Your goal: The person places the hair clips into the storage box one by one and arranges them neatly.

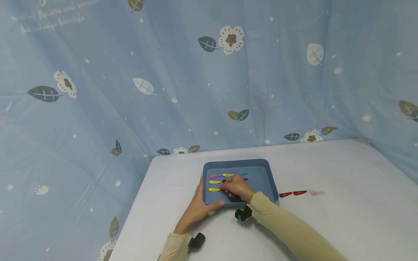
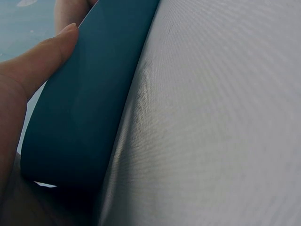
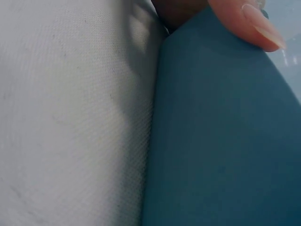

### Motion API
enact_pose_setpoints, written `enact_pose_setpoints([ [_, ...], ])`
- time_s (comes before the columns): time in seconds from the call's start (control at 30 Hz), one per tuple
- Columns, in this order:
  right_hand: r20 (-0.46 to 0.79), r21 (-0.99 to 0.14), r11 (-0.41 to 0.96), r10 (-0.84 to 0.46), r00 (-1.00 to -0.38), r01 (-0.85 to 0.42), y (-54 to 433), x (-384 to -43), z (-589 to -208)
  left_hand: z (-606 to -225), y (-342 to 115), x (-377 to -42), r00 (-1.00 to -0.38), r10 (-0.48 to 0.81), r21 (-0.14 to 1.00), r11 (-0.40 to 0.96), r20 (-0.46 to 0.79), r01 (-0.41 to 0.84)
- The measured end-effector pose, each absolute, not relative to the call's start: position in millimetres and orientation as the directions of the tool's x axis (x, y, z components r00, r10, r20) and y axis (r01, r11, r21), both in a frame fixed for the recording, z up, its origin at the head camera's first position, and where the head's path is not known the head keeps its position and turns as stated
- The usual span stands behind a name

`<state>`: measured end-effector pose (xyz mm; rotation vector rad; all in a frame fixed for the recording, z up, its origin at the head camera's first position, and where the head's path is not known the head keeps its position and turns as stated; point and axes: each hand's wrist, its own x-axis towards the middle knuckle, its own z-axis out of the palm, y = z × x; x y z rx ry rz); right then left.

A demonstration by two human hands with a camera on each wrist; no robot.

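Note:
The blue-grey tray (image 1: 272,194) holds several snap hair clips in rows. My left hand (image 1: 197,208) grips its near left corner, thumb along the front rim and fingers down the left side. In the left wrist view that thumb (image 2: 51,54) lies against the tray wall (image 2: 89,94). Inside the tray my right hand (image 1: 237,186) has its fingers curled, fingertips at the right end of the nearest yellow hair clip (image 1: 214,190). Behind it lie another yellow clip (image 1: 214,182), a red clip (image 1: 224,181) partly covered by the hand, and a pink clip (image 1: 215,176).
Farther back in the tray are a yellow clip (image 1: 228,175) and a blue clip (image 1: 242,173). On the white tablecloth right of the tray lie two red clips (image 1: 299,193) and a pale pink clip (image 1: 317,193). A patterned blue curtain (image 1: 183,119) hangs behind the table.

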<state>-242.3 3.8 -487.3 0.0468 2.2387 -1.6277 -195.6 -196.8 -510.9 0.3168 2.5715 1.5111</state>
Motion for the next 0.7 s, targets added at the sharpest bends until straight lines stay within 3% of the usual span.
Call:
enact_pose_setpoints([
  [0.5,-0.311,-0.939,0.235,-0.264,-0.913,0.252,19.2,-246.2,-478.3,-509.2,-198.2,-196.6,-0.968,0.251,0.879,0.466,-0.018,0.104],
  [0.7,-0.212,-0.963,0.216,-0.251,-0.945,0.159,39.1,-240.8,-457.0,-508.0,-196.4,-192.9,-0.971,0.236,0.872,0.484,-0.05,0.073],
])
